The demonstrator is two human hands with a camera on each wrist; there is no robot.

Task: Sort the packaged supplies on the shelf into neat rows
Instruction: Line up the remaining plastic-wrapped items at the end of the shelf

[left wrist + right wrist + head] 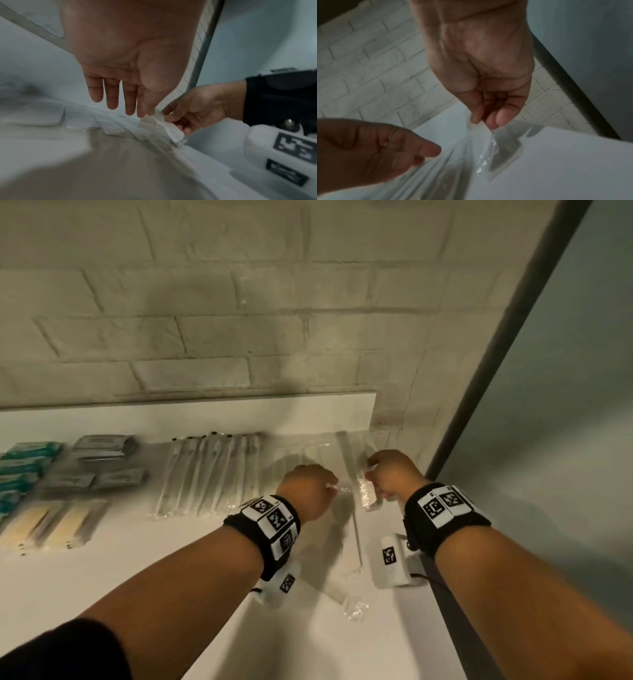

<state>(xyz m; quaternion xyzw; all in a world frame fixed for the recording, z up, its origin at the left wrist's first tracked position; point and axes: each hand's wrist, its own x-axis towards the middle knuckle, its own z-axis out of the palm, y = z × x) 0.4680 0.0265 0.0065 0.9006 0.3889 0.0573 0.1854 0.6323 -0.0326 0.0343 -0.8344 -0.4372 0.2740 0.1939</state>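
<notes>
A small clear plastic packet (364, 494) with white contents is held just above the right end of the white shelf (102, 577). My right hand (380, 474) pinches its upper edge between thumb and fingers; the pinch (481, 121) shows plainly in the right wrist view. My left hand (310, 491) meets the same packet (171, 129) from the left. Its thumb and forefinger close on the packet's corner (146, 113) while the other fingers (111, 100) hang straight. More clear packets (301, 457) lie flat under and behind the hands.
Long clear-wrapped sticks (209, 474) form a row left of the hands. Grey packets (102, 446), teal packets (27, 460) and yellowish packets (51, 522) lie further left. A loose clear packet (352, 607) sits near the front. A brick wall (239, 320) backs the shelf; a dark post (479, 392) borders its right.
</notes>
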